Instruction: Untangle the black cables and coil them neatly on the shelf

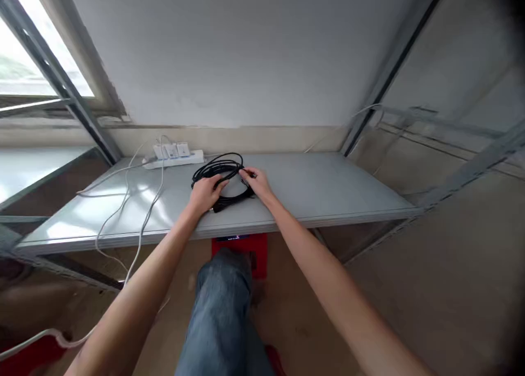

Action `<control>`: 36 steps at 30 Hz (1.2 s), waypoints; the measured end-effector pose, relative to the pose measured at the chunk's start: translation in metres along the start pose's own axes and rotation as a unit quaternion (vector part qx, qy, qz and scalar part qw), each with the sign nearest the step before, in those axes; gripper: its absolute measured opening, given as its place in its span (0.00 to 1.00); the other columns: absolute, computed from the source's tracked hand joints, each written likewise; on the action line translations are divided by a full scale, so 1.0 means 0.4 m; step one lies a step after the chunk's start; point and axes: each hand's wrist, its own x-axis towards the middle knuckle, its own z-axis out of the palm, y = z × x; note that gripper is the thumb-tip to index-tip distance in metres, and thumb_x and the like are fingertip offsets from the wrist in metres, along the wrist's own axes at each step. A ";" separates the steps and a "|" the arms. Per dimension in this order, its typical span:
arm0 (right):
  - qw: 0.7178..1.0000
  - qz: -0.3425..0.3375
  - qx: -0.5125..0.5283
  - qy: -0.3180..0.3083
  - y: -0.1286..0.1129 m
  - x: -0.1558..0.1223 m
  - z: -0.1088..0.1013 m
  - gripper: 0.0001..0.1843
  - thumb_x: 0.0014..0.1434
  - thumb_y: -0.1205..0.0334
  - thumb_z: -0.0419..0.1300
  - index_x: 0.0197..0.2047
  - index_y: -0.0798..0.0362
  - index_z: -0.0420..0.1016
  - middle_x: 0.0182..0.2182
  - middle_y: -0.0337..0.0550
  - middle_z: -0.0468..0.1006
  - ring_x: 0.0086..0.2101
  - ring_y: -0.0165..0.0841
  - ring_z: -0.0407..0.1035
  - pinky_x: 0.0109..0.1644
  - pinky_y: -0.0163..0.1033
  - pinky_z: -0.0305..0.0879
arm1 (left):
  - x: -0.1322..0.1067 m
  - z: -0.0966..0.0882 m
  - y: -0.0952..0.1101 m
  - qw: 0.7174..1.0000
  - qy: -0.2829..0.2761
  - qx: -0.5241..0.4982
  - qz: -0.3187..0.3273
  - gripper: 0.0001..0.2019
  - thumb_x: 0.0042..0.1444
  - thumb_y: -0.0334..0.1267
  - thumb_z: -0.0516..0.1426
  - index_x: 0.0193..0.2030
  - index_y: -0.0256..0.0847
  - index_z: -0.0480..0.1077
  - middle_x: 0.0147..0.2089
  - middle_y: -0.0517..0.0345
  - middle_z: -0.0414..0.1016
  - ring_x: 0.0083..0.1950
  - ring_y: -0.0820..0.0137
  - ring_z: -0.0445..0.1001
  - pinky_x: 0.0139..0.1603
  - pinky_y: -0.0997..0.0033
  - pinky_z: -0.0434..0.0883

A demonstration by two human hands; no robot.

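Left hand (205, 193) on black cable coil (219, 167)

I see blue jeans (221, 316) (slightly faded, to my eye); left hand (205, 194), right hand (256, 183) and both forearms (324, 277) bare.

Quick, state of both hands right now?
Left hand: closed around the left side of the black cable coil.
Right hand: pinching the same coil near its upper right.
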 end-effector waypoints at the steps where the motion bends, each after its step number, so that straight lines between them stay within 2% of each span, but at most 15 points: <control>1: 1.000 0.000 -0.009 -0.003 -0.002 -0.001 0.002 0.32 0.53 0.28 0.68 0.33 0.52 0.79 0.28 0.40 0.75 0.33 0.34 0.68 0.41 0.40 0.64 | 0.000 -0.001 0.001 1.000 0.000 0.000 -0.004 0.19 0.75 0.52 0.52 0.44 0.43 0.78 0.37 0.48 0.83 0.43 0.53 0.82 0.41 0.63 0.62; 8: 0.999 0.007 -0.053 -0.007 0.007 -0.002 0.004 0.33 0.58 0.26 0.64 0.31 0.50 0.78 0.29 0.42 0.78 0.35 0.37 0.71 0.43 0.41 0.65 | -0.003 -0.004 0.002 1.000 -0.019 -0.007 -0.010 0.18 0.73 0.52 0.54 0.38 0.45 0.78 0.32 0.51 0.79 0.38 0.56 0.80 0.39 0.64 0.62; 14: 0.999 0.023 -0.028 -0.009 0.006 0.001 -0.004 0.25 0.57 0.36 0.67 0.31 0.51 0.79 0.30 0.43 0.80 0.36 0.36 0.72 0.45 0.42 0.67 | -0.005 -0.009 0.009 1.000 -0.014 -0.010 -0.015 0.18 0.71 0.53 0.55 0.34 0.45 0.75 0.30 0.52 0.78 0.36 0.57 0.79 0.36 0.64 0.60; 18: 0.999 0.031 -0.025 -0.003 0.005 -0.001 -0.004 0.20 0.55 0.41 0.69 0.32 0.51 0.78 0.31 0.41 0.80 0.36 0.36 0.72 0.46 0.41 0.68 | -0.003 -0.010 0.012 1.000 -0.015 0.007 -0.016 0.18 0.72 0.51 0.54 0.36 0.45 0.76 0.31 0.51 0.80 0.39 0.55 0.80 0.37 0.63 0.60; 23: 0.999 0.021 0.014 -0.037 0.010 0.002 -0.004 0.19 0.53 0.43 0.72 0.32 0.50 0.76 0.30 0.42 0.81 0.36 0.36 0.74 0.49 0.43 0.71 | 0.000 -0.005 0.010 0.999 -0.012 0.021 -0.022 0.18 0.72 0.53 0.54 0.39 0.44 0.79 0.33 0.49 0.82 0.41 0.53 0.82 0.38 0.63 0.62; 30: 0.999 0.037 0.011 -0.028 0.002 0.006 -0.004 0.16 0.49 0.52 0.76 0.32 0.50 0.76 0.30 0.41 0.79 0.35 0.35 0.73 0.44 0.41 0.68 | -0.001 -0.008 0.012 0.999 -0.017 0.028 -0.019 0.18 0.72 0.52 0.54 0.42 0.44 0.81 0.35 0.48 0.84 0.43 0.52 0.82 0.40 0.63 0.64; 36: 0.999 0.043 0.012 -0.024 -0.018 0.000 -0.006 0.21 0.44 0.53 0.80 0.34 0.51 0.76 0.31 0.39 0.77 0.35 0.33 0.70 0.42 0.40 0.65 | -0.003 -0.012 0.017 0.999 -0.020 0.033 -0.026 0.18 0.72 0.52 0.54 0.42 0.44 0.81 0.36 0.48 0.84 0.44 0.52 0.82 0.40 0.63 0.63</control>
